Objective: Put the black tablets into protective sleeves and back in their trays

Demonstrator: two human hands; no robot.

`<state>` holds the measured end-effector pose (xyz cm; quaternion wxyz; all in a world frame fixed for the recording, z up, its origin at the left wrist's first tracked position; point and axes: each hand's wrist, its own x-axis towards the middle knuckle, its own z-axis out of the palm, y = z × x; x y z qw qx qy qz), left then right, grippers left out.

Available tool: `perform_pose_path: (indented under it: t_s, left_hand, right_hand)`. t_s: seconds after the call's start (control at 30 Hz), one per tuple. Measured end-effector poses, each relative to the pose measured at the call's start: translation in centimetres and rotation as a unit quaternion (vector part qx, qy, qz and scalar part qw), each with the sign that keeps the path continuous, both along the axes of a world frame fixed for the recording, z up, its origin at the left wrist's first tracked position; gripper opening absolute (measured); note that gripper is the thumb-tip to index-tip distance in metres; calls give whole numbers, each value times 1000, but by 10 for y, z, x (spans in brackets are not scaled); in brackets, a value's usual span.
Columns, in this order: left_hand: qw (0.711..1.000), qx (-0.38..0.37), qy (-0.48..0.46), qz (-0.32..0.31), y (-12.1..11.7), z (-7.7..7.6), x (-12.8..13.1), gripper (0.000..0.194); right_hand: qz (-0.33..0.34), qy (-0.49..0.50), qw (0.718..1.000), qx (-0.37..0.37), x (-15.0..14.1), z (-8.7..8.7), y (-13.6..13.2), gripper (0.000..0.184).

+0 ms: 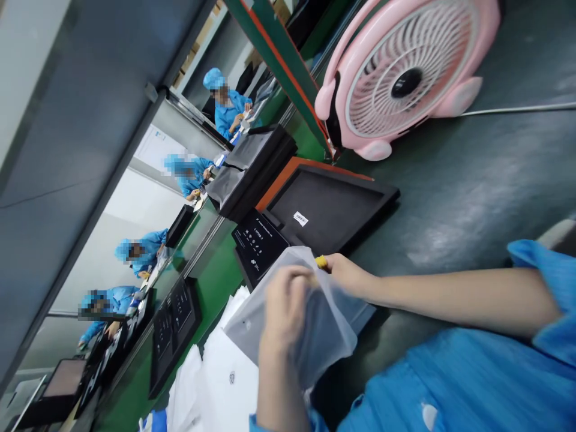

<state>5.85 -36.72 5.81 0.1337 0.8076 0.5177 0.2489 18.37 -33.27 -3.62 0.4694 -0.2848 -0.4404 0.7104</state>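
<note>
Left hand: here it is, the left hand, smeared by motion, fingers curled against the bag; whether they grip it, I cannot tell.
Right hand: the right hand pinches the bag's upper edge, a yellow patch showing at the fingertips, too small to identify.
Translucent bag: the translucent bag is up between both hands, in front of the tabletop, its middle covered by the left hand and forearm.
White sheets: just beside, white sheets bear a small mark; the bag hides their upper part, and the bottom edge crops them.
Printed black panel: the printed black panel slips partly behind the bag, its small lettering unreadable.
Black tray: a black tray rests next to it, its barcode label too fine to read.
Pink fan: the pink fan stands well apart, cropped at the top, its cord running out at the right.
Co-workers: four in blue caps sit beyond the green belt, their hands tiny and partly screened.
</note>
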Motion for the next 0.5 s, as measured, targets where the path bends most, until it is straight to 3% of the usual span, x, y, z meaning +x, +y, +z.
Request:
perform_pose_path:
  t_s: [0.07,0.13,0.23,0.3,0.4,0.43,0.5]
  left_hand:
    - [995,18,-11,94,-3,15,-28,30]
    - [985,-69,43,154,-3,24,-52,35]
    - [968,-183,35,166,-1,24,-70,35]
    - [970,-142,-38,192,-2,16,-75,40]
    - [953,-69,-127,266,-6,5,-84,44]
    - [947,-61,-141,283,-6,2,-86,43]
    - [942,-53,-138,303,-2,-2,-89,42]
  right_hand:
    - [3,-34,999,-7,6,5,7,35]
    - [-6,-76,997,27,13,16,16,36]
    - [20,-153,980,124,29,37,31,36]
    - [80,-160,960,217,43,51,43,37]
    - [182,-198,892,364,69,70,62,36]
    - [188,-254,860,400,77,77,70,36]
    - [136,-387,786,462,89,96,90,40]
